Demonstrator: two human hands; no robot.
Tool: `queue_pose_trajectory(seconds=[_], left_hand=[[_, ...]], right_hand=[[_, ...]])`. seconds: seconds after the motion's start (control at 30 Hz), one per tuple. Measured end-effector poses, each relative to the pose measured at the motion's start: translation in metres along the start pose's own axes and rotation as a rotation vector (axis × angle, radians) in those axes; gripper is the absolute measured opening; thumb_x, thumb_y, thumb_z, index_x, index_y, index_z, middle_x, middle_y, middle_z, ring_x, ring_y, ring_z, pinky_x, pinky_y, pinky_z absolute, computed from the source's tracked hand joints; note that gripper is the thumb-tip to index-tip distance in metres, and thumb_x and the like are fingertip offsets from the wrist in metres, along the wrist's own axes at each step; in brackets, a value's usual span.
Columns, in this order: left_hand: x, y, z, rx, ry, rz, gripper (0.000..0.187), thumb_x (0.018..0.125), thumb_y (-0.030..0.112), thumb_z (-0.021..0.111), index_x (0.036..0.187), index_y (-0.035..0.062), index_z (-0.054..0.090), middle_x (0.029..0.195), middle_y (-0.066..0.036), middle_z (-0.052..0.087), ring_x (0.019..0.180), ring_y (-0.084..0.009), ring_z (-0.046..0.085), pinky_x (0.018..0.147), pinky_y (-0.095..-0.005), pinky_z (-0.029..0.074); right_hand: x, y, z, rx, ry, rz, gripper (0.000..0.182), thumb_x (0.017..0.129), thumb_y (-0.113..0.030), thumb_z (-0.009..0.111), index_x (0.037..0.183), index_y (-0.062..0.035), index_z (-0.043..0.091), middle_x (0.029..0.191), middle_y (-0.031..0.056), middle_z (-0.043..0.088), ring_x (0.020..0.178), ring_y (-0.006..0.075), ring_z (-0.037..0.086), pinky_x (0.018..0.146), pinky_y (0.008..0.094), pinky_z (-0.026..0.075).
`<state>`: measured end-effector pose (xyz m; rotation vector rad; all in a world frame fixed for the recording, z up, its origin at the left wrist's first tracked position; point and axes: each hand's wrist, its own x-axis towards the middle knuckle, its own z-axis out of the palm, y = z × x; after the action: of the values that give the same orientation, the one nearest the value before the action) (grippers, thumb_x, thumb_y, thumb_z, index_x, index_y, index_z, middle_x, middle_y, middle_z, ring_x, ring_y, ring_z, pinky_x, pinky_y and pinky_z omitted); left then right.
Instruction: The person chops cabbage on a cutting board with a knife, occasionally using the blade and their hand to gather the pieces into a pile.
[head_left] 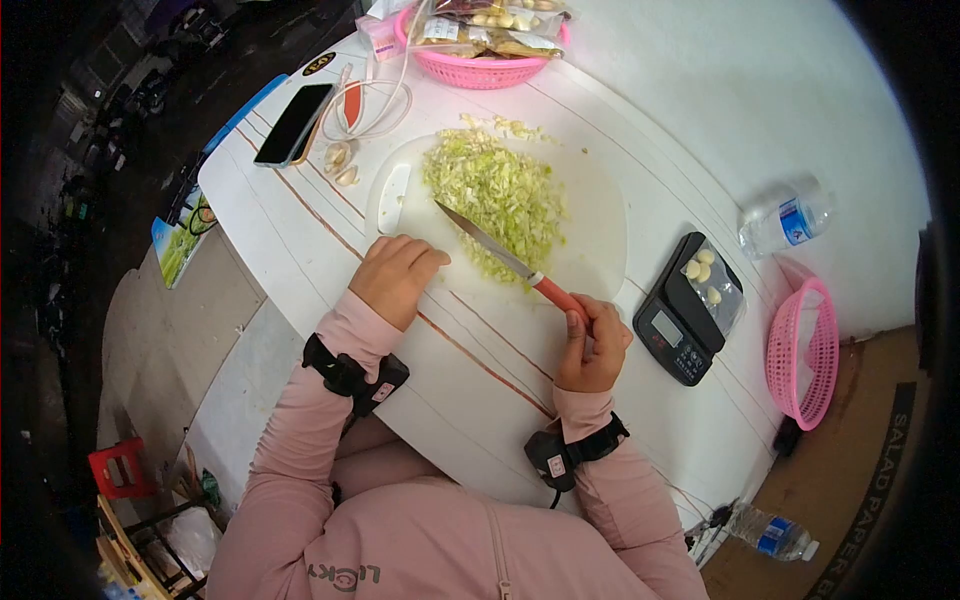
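Observation:
My right hand (597, 342) is closed around the orange handle of a kitchen knife (488, 245). The blade points to the upper left and lies over a heap of finely chopped pale green vegetable (495, 190). That heap covers much of a white cutting board (598, 225). At the board's near left edge, my left hand (400, 278) has its fingers curled together. Its palm side is hidden, so whatever it may hold does not show.
Right of the board stands a black kitchen scale (680, 335) with bagged peeled garlic cloves (706, 270). A phone (295, 124), garlic (340, 160) and a white cable (400, 112) lie at upper left. Pink baskets (480, 72) and a plastic bottle (785, 222) sit along the far and right edges.

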<state>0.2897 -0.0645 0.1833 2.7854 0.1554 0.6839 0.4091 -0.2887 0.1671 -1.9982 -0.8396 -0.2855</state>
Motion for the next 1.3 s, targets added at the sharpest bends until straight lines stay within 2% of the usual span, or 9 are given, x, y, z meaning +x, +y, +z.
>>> queue_pose_trajectory(seconds=[0.27, 0.33, 0.43, 0.63, 0.97, 1.07, 1.23, 1.3], left_hand=[[0.0, 0.003, -0.012, -0.056, -0.042, -0.037, 0.033, 0.069, -0.009, 0.061, 0.099, 0.0051, 0.065, 0.095, -0.01, 0.064, 0.096, -0.0289, 0.059, 0.088, -0.0387, 0.045], [0.0, 0.002, -0.018, -0.036, -0.177, -0.003, 0.034, 0.069, -0.009, 0.063, 0.099, 0.0055, 0.066, 0.098, -0.009, 0.065, 0.098, -0.0284, 0.059, 0.09, -0.0391, 0.044], [-0.002, -0.003, -0.009, -0.082, -0.152, 0.069, 0.036, 0.07, -0.009, 0.063, 0.101, 0.0064, 0.067, 0.104, -0.006, 0.067, 0.104, -0.0272, 0.058, 0.093, -0.0399, 0.043], [-0.003, 0.006, -0.01, -0.044, -0.058, 0.027, 0.04, 0.07, -0.011, 0.062, 0.105, 0.007, 0.069, 0.112, -0.003, 0.067, 0.111, -0.0263, 0.054, 0.098, -0.0401, 0.041], [0.003, 0.006, 0.001, -0.118, -0.161, 0.082, 0.045, 0.07, -0.01, 0.063, 0.11, 0.0098, 0.068, 0.117, -0.003, 0.065, 0.113, -0.0283, 0.051, 0.099, -0.0401, 0.04], [0.007, 0.014, 0.005, -0.095, -0.163, 0.06, 0.042, 0.075, -0.005, 0.064, 0.114, 0.0101, 0.066, 0.119, -0.001, 0.064, 0.116, -0.0277, 0.049, 0.101, -0.0396, 0.037], [0.004, 0.012, -0.006, -0.032, -0.134, 0.06, 0.038, 0.076, -0.004, 0.064, 0.111, 0.0098, 0.067, 0.118, -0.002, 0.064, 0.116, -0.0274, 0.049, 0.101, -0.0412, 0.036], [0.0, 0.011, -0.011, -0.021, -0.137, 0.041, 0.037, 0.075, -0.004, 0.063, 0.11, 0.0098, 0.067, 0.117, -0.002, 0.064, 0.116, -0.0272, 0.049, 0.101, -0.0417, 0.036]], right_hand=[[-0.001, 0.003, 0.001, 0.014, 0.012, -0.024, 0.014, 0.091, -0.008, 0.061, 0.104, -0.0048, 0.064, 0.087, 0.0074, 0.061, 0.081, 0.0229, 0.057, 0.085, 0.0328, 0.032], [-0.001, 0.002, 0.001, 0.016, 0.008, -0.022, 0.014, 0.091, -0.008, 0.061, 0.104, -0.0048, 0.064, 0.087, 0.0073, 0.061, 0.081, 0.0227, 0.057, 0.085, 0.0328, 0.032], [-0.001, 0.001, 0.0, 0.018, -0.002, -0.011, 0.014, 0.091, -0.008, 0.061, 0.104, -0.0049, 0.063, 0.087, 0.0072, 0.061, 0.081, 0.0227, 0.057, 0.085, 0.0327, 0.032], [-0.001, 0.003, 0.001, 0.026, 0.009, -0.01, 0.014, 0.09, -0.008, 0.061, 0.104, -0.0049, 0.064, 0.087, 0.0073, 0.06, 0.081, 0.0231, 0.057, 0.086, 0.033, 0.032], [0.0, 0.001, 0.001, 0.03, 0.003, 0.005, 0.012, 0.091, -0.008, 0.061, 0.102, -0.0035, 0.064, 0.085, 0.0072, 0.06, 0.08, 0.0231, 0.055, 0.085, 0.0325, 0.034], [0.0, 0.002, 0.002, 0.04, 0.016, 0.007, 0.012, 0.091, -0.009, 0.062, 0.1, -0.0027, 0.065, 0.083, 0.0065, 0.059, 0.078, 0.0221, 0.054, 0.085, 0.0317, 0.035], [0.0, 0.003, 0.001, 0.038, 0.025, 0.004, 0.012, 0.091, -0.009, 0.062, 0.101, -0.0031, 0.065, 0.083, 0.0063, 0.059, 0.079, 0.0219, 0.054, 0.085, 0.0316, 0.035], [-0.001, 0.004, 0.001, 0.034, 0.001, -0.011, 0.014, 0.089, -0.008, 0.062, 0.103, -0.0051, 0.064, 0.088, 0.008, 0.061, 0.083, 0.0242, 0.057, 0.085, 0.0336, 0.033]])
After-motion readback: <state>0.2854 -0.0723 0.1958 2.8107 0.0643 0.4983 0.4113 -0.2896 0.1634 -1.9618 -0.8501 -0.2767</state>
